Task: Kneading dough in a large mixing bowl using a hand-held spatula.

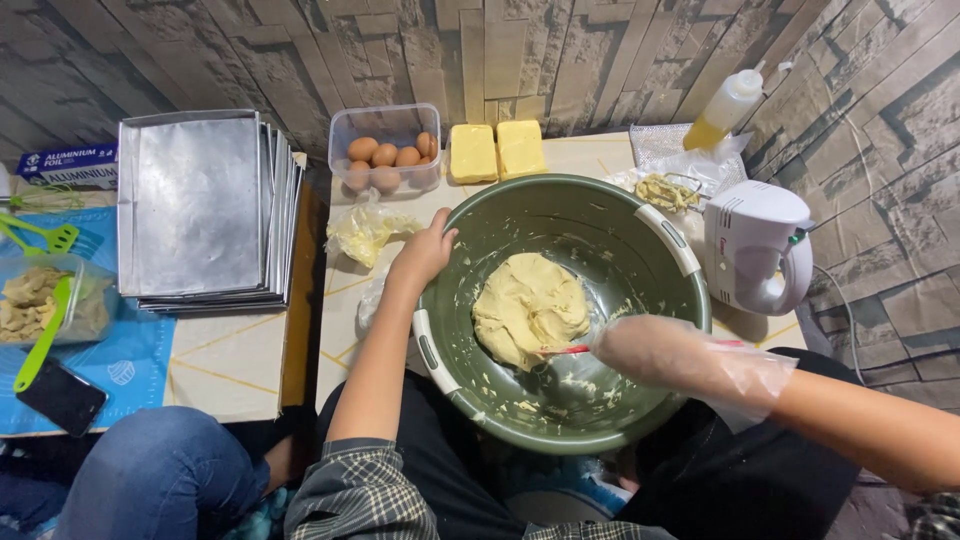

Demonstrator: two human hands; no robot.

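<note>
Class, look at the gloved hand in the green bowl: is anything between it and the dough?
Only the tool it holds. The gloved right hand grips a red-handled spatula whose tip reaches the dough. Nothing else lies between them inside the bowl, whose rim the left hand holds.

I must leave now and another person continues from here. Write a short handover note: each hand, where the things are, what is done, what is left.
Left hand: bare, gripping the rim of the green bowl to steady it.
Right hand: in a clear plastic glove, holding a red-handled tool whose tip is in the dough.
Things: the bowl sits on the table before the person; eggs in a clear box and two butter blocks lie behind it, the white hand mixer to its right, stacked metal trays to its left.
Done: the dough is one pale lump.
Left: smears and crumbs on the bowl wall are not yet gathered in; the trays hold nothing.
</note>
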